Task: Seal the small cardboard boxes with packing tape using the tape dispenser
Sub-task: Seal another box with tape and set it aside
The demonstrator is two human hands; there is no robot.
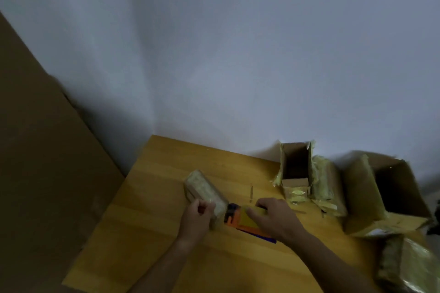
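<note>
A small tape-wrapped cardboard box (204, 191) lies on the yellow wooden table (166, 233). My left hand (198, 215) grips its near end, fingers curled round the edge. Just right of the box sits the tape dispenser (234, 217), orange and blue with a yellowish tape roll. My right hand (273, 217) holds the dispenser from above, fingers wrapped over the roll, its front end against the box's near end. The picture is dim and blurred.
At the back right stands an open small box (295, 169), with other taped boxes (327, 185) beside it. A large open carton (390, 195) lies at the right edge and a taped package (404, 266) near it. A brown board (42, 150) leans at the left.
</note>
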